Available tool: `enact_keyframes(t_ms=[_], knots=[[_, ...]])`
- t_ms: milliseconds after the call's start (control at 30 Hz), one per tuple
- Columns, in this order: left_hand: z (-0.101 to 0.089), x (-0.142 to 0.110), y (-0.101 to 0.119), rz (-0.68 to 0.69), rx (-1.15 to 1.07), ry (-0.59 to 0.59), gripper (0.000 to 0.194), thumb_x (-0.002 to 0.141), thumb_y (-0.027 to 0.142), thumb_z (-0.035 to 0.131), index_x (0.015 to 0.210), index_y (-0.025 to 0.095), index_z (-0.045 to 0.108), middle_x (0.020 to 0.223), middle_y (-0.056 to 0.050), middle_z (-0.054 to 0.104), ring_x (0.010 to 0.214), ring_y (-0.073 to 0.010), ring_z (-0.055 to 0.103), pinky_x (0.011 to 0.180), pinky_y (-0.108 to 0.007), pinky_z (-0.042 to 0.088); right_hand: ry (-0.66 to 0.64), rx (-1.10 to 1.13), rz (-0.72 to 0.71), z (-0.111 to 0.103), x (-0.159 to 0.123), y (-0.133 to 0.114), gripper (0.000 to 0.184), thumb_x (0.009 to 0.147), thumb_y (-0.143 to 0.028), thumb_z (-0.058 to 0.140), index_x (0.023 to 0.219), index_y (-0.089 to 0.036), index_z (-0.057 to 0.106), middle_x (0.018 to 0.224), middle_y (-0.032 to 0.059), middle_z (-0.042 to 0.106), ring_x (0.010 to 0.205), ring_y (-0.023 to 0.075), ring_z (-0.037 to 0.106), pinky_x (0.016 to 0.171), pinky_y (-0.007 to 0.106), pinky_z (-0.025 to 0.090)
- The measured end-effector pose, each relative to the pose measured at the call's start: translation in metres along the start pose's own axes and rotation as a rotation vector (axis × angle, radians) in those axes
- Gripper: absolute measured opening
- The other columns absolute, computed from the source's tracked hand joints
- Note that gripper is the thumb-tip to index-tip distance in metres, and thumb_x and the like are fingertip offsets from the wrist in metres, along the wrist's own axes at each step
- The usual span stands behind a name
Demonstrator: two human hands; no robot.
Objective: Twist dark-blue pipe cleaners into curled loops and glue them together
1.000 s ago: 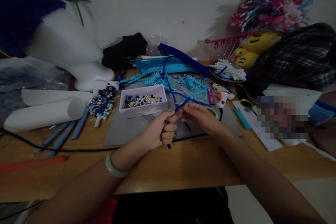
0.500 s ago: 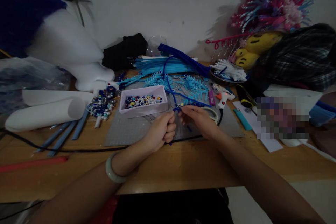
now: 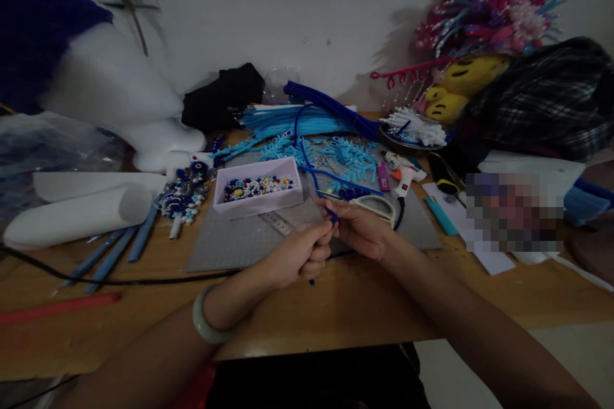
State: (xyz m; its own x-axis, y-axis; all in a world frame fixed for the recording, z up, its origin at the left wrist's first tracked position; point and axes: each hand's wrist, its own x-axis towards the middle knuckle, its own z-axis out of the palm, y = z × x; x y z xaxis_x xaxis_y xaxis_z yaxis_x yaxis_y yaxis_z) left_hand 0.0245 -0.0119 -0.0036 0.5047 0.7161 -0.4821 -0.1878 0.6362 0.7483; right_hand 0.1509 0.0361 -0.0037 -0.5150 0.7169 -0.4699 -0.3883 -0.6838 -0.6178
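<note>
Having come nearer the right hand (image 3: 362, 229) since the earlier frame, the left hand (image 3: 298, 257) now has a fist-tight grip around a dark blue fuzzy stem (image 3: 332, 215) over the front of the grey mat (image 3: 215, 250), seemingly to steady it while the right fingers work at its upper end; that right grip is narrow, but whether it pinches the stem I cannot tell. Beyond the left hand, an open white box (image 3: 261, 204) holds mixed beads (image 3: 256, 188), likely set there for easy picking, and farther back on the worktop (image 3: 374, 310) a shallow bowl (image 3: 409, 144) carries heaped white fuzzy pieces (image 3: 421, 129).
</note>
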Motion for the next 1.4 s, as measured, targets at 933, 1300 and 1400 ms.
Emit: enact_keyframes(t_ms=[933,1300,1400], knots=[[-0.008,0.0,0.011,0.031,-0.117,0.094,0.034,0.082,0.037,0.034,0.055,0.021,0.024,0.04,0.011,0.011,0.031,-0.0044,0.004,0.026,-0.012,0.009,-0.137,-0.518,-0.325,-0.014,0.003,-0.018,0.024,0.057,-0.013,0.07,0.08,-0.022,0.068,0.081,-0.0025,0.067,0.074,0.0084,0.058,0.081,0.027,0.04],[-0.009,-0.003,0.012,0.011,-0.12,0.025,0.036,0.082,0.039,0.034,0.054,0.02,0.023,0.039,0.011,0.011,0.031,-0.0041,0.003,0.026,-0.012,0.01,-0.129,-0.918,-0.638,-0.016,0.002,-0.019,0.025,0.068,-0.016,0.06,0.092,-0.02,0.063,0.088,0.0013,0.062,0.08,0.0115,0.056,0.075,0.028,0.042],[-0.011,-0.004,0.012,0.02,-0.118,0.025,0.036,0.082,0.039,0.034,0.054,0.02,0.023,0.038,0.011,0.011,0.031,-0.0041,0.004,0.026,-0.012,0.01,0.035,-1.05,-0.723,-0.012,0.001,-0.019,0.014,0.067,-0.021,0.061,0.081,-0.019,0.066,0.084,0.0026,0.063,0.078,0.0133,0.056,0.072,0.028,0.042]])
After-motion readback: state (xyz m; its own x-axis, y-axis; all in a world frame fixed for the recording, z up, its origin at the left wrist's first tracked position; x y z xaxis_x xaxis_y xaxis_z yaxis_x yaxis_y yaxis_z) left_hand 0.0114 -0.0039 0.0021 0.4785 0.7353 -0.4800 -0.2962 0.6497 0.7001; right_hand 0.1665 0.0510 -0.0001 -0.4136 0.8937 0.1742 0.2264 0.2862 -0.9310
